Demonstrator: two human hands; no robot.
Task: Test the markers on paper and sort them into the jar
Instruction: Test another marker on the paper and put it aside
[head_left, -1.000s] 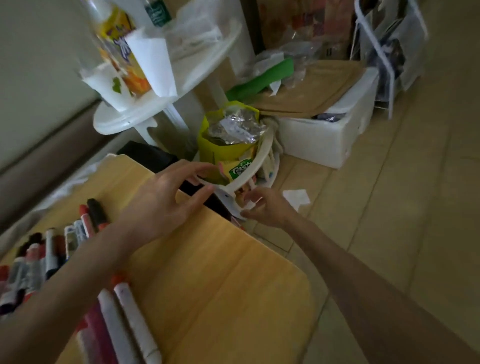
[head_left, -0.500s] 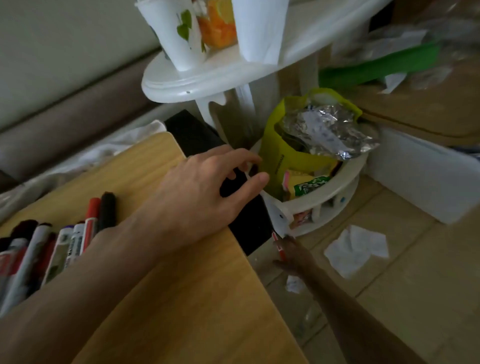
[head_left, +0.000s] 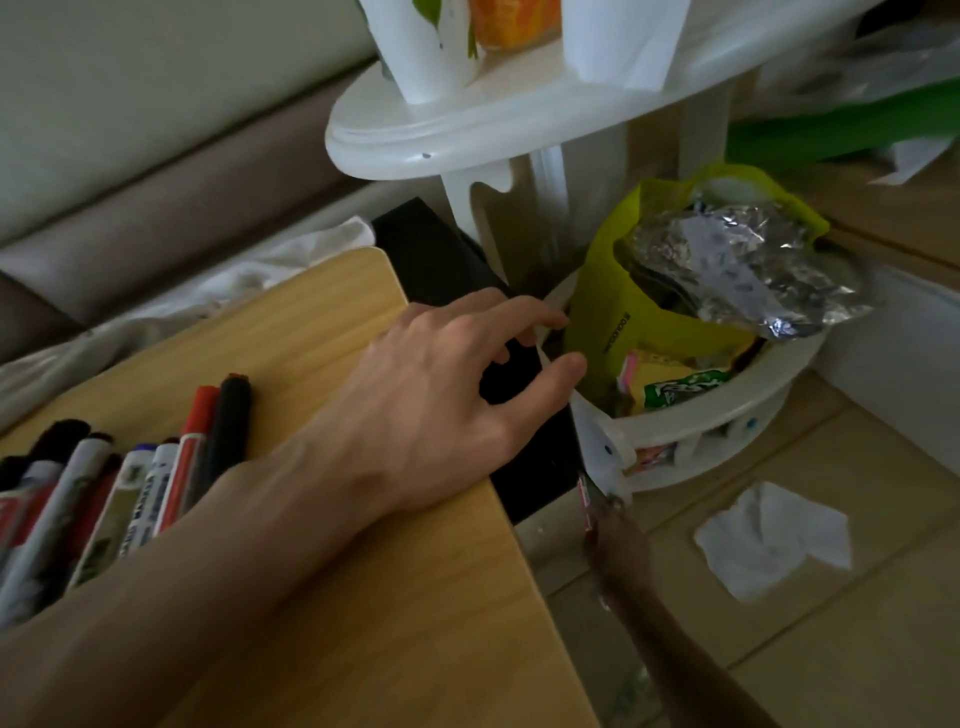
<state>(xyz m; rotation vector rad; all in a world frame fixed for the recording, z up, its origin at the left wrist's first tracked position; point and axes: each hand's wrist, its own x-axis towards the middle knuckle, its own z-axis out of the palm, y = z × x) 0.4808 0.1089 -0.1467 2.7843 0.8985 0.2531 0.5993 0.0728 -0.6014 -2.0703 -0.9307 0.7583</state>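
Down goes the right hand, off the table edge where it was a second ago and low beside the floor, while the left has barely shifted. Sweeping across: far left, the row of markers (head_left: 130, 493) lies side by side on the table (head_left: 363, 649), long axes running away from the person, caps up and to the right. Next, the left hand (head_left: 441, 410) rests its heel on the table's far edge, fingers spread wide and lightly bent out over the gap, gripping nothing that I can make out. Below and right of it, in shadow, the right hand (head_left: 621, 540) pinches the lower end of a red-labelled marker (head_left: 586, 499), which stands almost upright, tip toward the table edge above. That's the key line: this marker sits down and right of the tabletop, well apart from the row, and the right hand owns it; the left is much higher. I'd judge the lift goes up and leftward. Just behind stands the white stand (head_left: 467, 140) with a yellow-green bag (head_left: 618, 332) on its lower tier, and further right a scrap of paper (head_left: 769, 540) lies on the floor. No jar in view.
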